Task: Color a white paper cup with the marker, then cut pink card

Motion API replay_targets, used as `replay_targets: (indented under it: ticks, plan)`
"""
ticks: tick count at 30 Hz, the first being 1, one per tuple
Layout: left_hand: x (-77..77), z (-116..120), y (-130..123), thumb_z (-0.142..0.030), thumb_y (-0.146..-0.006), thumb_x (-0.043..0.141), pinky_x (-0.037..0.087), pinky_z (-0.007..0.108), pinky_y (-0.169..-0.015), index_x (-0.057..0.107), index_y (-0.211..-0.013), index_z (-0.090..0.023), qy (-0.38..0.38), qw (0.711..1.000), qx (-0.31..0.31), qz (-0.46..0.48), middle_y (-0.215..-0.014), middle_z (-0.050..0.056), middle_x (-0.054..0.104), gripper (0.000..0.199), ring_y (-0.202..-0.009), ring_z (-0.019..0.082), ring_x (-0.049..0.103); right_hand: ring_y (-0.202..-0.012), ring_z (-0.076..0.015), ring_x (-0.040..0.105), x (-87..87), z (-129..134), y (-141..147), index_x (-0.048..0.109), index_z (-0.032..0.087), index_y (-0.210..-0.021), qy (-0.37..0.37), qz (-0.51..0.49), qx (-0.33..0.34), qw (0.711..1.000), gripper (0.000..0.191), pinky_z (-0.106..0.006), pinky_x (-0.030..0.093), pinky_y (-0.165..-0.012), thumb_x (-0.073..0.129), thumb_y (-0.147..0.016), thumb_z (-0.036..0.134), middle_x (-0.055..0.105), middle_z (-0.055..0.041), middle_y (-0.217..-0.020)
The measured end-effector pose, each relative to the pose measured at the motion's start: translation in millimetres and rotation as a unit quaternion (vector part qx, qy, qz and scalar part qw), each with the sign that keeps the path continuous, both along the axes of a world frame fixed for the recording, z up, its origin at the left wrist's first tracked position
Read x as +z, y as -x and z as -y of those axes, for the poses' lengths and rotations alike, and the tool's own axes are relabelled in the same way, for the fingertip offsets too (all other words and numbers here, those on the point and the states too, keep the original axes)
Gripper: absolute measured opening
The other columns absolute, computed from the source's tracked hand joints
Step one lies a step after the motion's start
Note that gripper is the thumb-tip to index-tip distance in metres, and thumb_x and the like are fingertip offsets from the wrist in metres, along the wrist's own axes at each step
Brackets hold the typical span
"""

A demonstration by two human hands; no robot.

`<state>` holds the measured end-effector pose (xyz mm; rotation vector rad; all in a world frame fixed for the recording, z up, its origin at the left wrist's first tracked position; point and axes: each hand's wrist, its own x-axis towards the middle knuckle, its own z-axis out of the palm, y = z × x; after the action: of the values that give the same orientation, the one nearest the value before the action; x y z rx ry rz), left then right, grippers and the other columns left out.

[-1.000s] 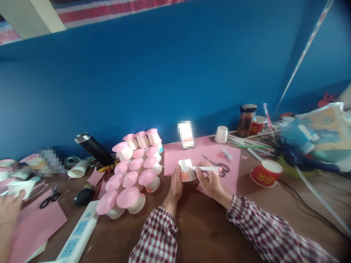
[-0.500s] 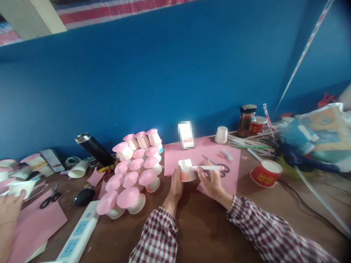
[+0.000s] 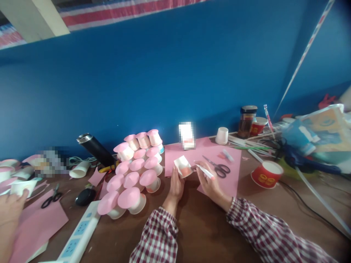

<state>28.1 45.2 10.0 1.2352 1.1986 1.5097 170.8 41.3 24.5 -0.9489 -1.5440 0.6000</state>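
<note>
Head view: a white paper cup (image 3: 183,167) bearing an orange patch is held, tilted, over the near left part of the pink sheet (image 3: 203,148), which is taken as the reference for all places. The cup is gripped along its left side by the left hand (image 3: 177,184); how the far side is held cannot be told. A pen (image 3: 205,171) is held in a narrow pinch by the right hand (image 3: 208,182), over the near middle of the sheet. The pen's upper end is found just beside the cup; contact cannot be confirmed.

Scissors (image 3: 222,170) are noted lying on the right half of the sheet. Pink-topped cups (image 3: 131,180) are closely grouped to the left of it. A red bowl (image 3: 267,174) is placed to its right. Well to its left, a co-worker's hand (image 3: 12,210) is seen at another cup (image 3: 24,188).

Risks, as judged: the cup wall could be dented if it is squeezed too hard; the cup could be turned by pen pressure if it is held too loosely; the nearest grouped cups could be knocked by a leftward swing of the left forearm.
</note>
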Motion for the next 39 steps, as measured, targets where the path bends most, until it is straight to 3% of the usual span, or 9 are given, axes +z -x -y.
replay_targets:
  ticks: [3,6,11,15,22,30,39]
  plan:
    - [11.5,2.4,-2.1,-0.04,-0.083,0.057,0.045,0.046,-0.095,0.061,-0.109,-0.017,0.008,1.0,-0.025,0.007,-0.107,0.013,0.068,0.034,-0.108,0.031,0.059,-0.089,-0.0222,0.066,-5.5,-2.8,0.9,0.057,0.02,-0.109,0.007,0.006,-0.002,1.0,0.022,-0.035,0.056,-0.075,0.044,-0.094,0.03,0.066,-0.0102,-0.101]
    - [16.9,3.5,-4.5,-0.043,-0.086,0.052,0.046,0.043,-0.094,0.061,-0.108,-0.019,0.026,0.997,-0.045,0.051,-0.113,0.012,0.066,0.034,-0.112,0.03,0.057,-0.096,-0.0236,0.064,-10.1,-6.0,0.4,0.057,0.02,-0.111,0.0,0.006,-0.005,1.0,0.023,-0.038,0.054,-0.082,0.045,-0.094,0.029,0.066,-0.0108,-0.104]
    - [13.8,3.1,-7.2,-0.045,-0.09,0.043,0.045,0.042,-0.097,0.056,-0.114,-0.021,0.037,0.972,-0.119,0.198,-0.126,0.011,0.059,0.037,-0.118,0.027,0.054,-0.101,-0.0239,0.061,-14.1,-10.9,-0.9,0.055,0.02,-0.111,-0.009,-0.008,-0.016,1.0,0.023,-0.04,0.052,-0.086,0.044,-0.094,0.03,0.064,-0.0112,-0.108]
    - [12.7,2.4,-7.8,-0.043,-0.087,0.051,0.043,0.041,-0.1,0.053,-0.117,-0.022,0.026,0.964,-0.12,0.235,-0.124,0.009,0.06,0.037,-0.114,0.025,0.057,-0.101,-0.0242,0.062,-13.2,-11.9,-0.7,0.055,0.019,-0.112,0.0,-0.005,-0.016,1.0,0.024,-0.04,0.052,-0.087,0.044,-0.094,0.031,0.064,-0.0112,-0.106]
    - [8.9,0.7,-8.5,-0.049,-0.088,0.046,0.044,0.041,-0.099,0.057,-0.112,-0.017,0.061,0.964,-0.112,0.232,-0.118,0.012,0.063,0.042,-0.113,0.027,0.057,-0.092,-0.0233,0.065,-8.5,-7.7,-1.0,0.057,0.018,-0.11,0.013,-0.01,0.004,1.0,0.025,-0.038,0.053,-0.082,0.043,-0.094,0.032,0.066,-0.0112,-0.101]
    - [11.1,2.2,-9.2,-0.044,-0.089,0.047,0.041,0.042,-0.101,0.057,-0.114,-0.015,0.027,0.968,-0.146,0.204,-0.123,0.013,0.06,0.039,-0.117,0.026,0.055,-0.098,-0.0232,0.064,-13.1,-14.8,-2.4,0.057,0.018,-0.11,-0.009,-0.01,-0.012,1.0,0.024,-0.038,0.053,-0.084,0.044,-0.094,0.031,0.066,-0.0113,-0.106]
    - [-3.4,-0.1,-5.3,-0.048,-0.088,0.047,0.047,0.039,-0.093,0.05,-0.121,-0.02,0.059,0.992,-0.067,0.09,-0.125,0.012,0.058,0.043,-0.114,0.024,0.056,-0.099,-0.0251,0.063,-0.9,-8.8,-5.7,0.062,0.019,-0.107,-0.073,0.032,-0.074,0.994,0.023,-0.045,0.051,-0.088,0.046,-0.093,0.028,0.067,-0.0112,-0.106]
